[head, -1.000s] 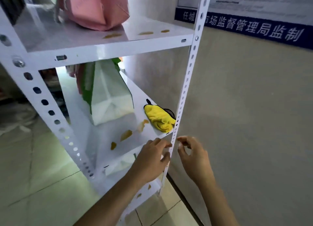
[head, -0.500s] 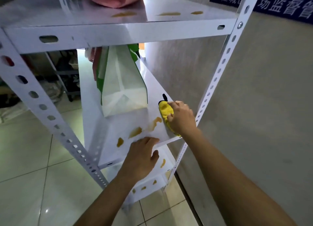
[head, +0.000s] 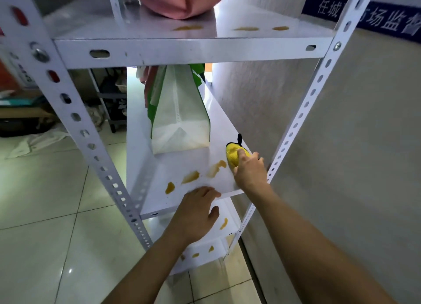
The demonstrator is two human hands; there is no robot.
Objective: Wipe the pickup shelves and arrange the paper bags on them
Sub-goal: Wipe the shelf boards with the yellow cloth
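A white metal rack has a middle shelf (head: 145, 144) with three yellow-brown smears (head: 191, 176) near its front edge. My right hand (head: 249, 170) presses on a yellow cloth (head: 232, 154) at the shelf's front right corner, fingers curled over it. My left hand (head: 196, 214) rests on the shelf's front lip, fingers on top and thumb below. A white and green paper bag (head: 180, 116) stands further back on the same shelf. A pink bag (head: 180, 0) sits on the top shelf (head: 227, 50), which also carries smears (head: 245, 29).
The lower shelf (head: 205, 258) shows more yellow-brown smears. A perforated upright (head: 303, 112) runs close to my right wrist, with a beige wall (head: 353, 167) just behind it. Tiled floor (head: 45, 212) spreads out to the left, with clutter and a dark cart beyond.
My right hand went from the front upright onto the yellow cloth and took hold of it. My left hand shifted left along the shelf's front edge. My view moved closer and lower.
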